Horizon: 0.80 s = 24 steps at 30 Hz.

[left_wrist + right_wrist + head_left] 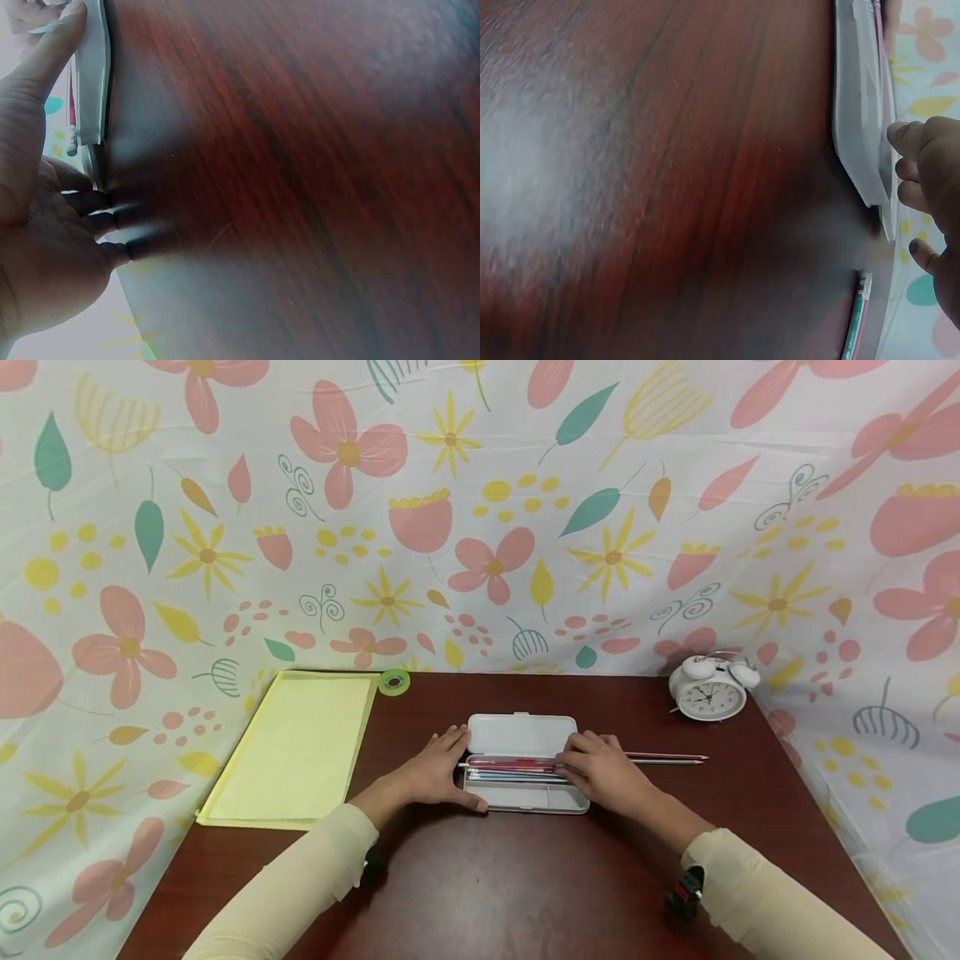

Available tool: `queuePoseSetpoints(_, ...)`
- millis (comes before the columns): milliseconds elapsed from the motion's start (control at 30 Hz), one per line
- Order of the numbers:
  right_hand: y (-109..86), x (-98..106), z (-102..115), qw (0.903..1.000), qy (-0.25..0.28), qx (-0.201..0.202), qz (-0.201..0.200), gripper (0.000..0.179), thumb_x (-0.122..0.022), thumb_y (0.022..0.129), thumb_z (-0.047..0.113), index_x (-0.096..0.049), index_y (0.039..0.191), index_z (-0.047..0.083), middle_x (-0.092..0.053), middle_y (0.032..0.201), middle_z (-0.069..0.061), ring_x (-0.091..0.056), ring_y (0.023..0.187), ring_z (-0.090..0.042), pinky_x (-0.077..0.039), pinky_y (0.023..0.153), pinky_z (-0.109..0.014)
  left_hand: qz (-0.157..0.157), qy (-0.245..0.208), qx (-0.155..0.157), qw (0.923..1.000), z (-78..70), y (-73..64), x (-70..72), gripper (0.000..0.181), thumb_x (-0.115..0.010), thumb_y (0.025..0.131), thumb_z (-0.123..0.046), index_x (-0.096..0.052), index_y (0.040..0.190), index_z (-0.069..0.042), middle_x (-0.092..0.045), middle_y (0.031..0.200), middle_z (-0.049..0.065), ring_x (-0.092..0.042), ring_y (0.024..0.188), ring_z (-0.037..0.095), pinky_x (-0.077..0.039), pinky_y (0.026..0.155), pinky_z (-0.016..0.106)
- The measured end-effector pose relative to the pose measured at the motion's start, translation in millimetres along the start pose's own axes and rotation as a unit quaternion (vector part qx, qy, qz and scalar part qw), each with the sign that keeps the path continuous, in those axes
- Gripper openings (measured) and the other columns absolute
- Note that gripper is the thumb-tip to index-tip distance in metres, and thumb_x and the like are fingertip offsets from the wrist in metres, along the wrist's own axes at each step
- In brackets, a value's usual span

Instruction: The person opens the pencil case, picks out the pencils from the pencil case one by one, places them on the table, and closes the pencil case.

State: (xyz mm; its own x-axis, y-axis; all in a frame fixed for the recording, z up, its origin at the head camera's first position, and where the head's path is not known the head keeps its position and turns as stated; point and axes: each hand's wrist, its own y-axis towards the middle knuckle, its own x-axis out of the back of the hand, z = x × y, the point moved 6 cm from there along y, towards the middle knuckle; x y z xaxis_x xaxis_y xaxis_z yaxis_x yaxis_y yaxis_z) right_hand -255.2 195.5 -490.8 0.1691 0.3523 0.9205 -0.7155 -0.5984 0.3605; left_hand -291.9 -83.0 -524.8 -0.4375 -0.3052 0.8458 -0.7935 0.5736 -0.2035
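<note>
An open white pencil case (510, 797) lies on the table, its lid (521, 733) folded back away from me. Inside, several pencils (517, 774) lie lengthwise along the back, with a red one among them. One eraser end (72, 142) sticks out past the case's left end. My left hand (435, 770) rests at that end, thumb along the front corner and fingers straight. Over the right end, my right hand (600, 768) reaches in with bent, slightly spread fingers, fingertips right at the pencils. Two more pencils (667, 758) lie on the table beyond it, tips pointing right.
A yellow zip folder (292, 752) lies at the left of the dark table (480, 885). Next to its far corner is a green roll of tape (393, 682). A white alarm clock (711, 689) stands at the back right. Flowered cloth (487, 527) hangs behind the table.
</note>
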Motion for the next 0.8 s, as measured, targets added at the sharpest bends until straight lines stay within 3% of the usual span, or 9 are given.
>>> queuePoseSetpoints(533, 9.7, -14.5, 3.9, 0.9994, 0.014, -0.026, 0.018, 0.009, -0.086, 0.098, 0.018, -0.085, 0.107, 0.02, -0.064, 0.1, 0.005, -0.056, 0.093, -0.015, -0.046, 0.082, -0.047, 0.003, 0.003, 0.006, 1.0, 1.0, 1.5, -0.3, 0.143, -0.09, 0.08, -0.071, -0.012, 0.177, -0.002, -0.012, 0.187, 0.019, -0.008, 0.175, 0.036, -0.01, 0.142, 0.059)
queuePoseSetpoints(800, 17.5, -19.5, 14.2, 0.9998, 0.004, -0.013, 0.014, 0.006, -0.084, 0.1, 0.023, -0.083, 0.106, 0.021, -0.065, 0.099, 0.004, -0.056, 0.091, -0.017, -0.049, 0.083, -0.051, 0.009, 0.013, 0.001, 0.9999, -1.6, -0.1, 1.0, 0.141, -0.09, 0.082, -0.07, -0.012, 0.177, -0.001, -0.012, 0.186, 0.02, -0.008, 0.175, 0.036, -0.011, 0.141, 0.058)
